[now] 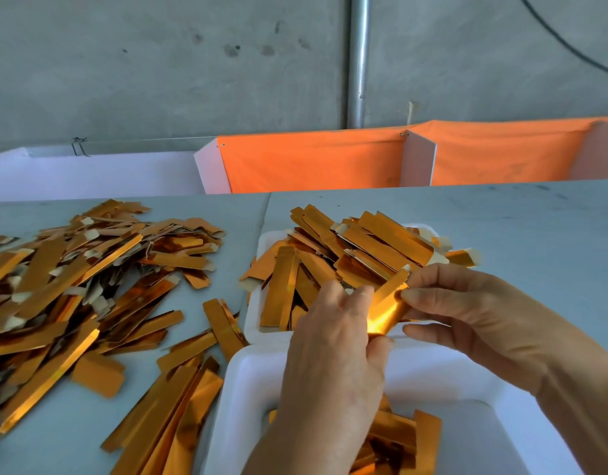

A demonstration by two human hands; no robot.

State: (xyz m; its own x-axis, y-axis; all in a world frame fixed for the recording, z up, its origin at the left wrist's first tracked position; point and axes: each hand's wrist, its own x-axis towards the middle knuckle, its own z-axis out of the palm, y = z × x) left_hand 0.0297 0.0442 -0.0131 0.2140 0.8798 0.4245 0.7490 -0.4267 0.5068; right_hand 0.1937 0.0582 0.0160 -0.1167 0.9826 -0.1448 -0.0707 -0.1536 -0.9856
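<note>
Gold foil strips are lying in a big messy pile (73, 279) on the left of the tabletop (518, 228), with more loose strips (165, 406) sitting just beside the near tray (247, 375). Behind that one, a far tray (254, 320) is carrying its own heap (364, 245) of strips.

Moving right, the left hand (333, 365) is curling its fingers in and pinching the lower end of a single strip (388, 310) between thumb and fingertips. That strip is hanging in the air over the ridge where the two white trays meet, and it looks like it's bending along its length. The right hand (484, 320) is pinching the upper part, thumb underneath and forefinger on top, other fingers loosely tucked.

My guess is this is the folding step. Tips if you're doing it: both hands should be gripping close to the crease line so the foil isn't buckling somewhere random, and you want to be lining the long edges up before pressing down. Go gentle, since this shiny card is probably showing every stray kink. The finished one likely drops in with the pieces (398, 437) in the near tray.
</note>
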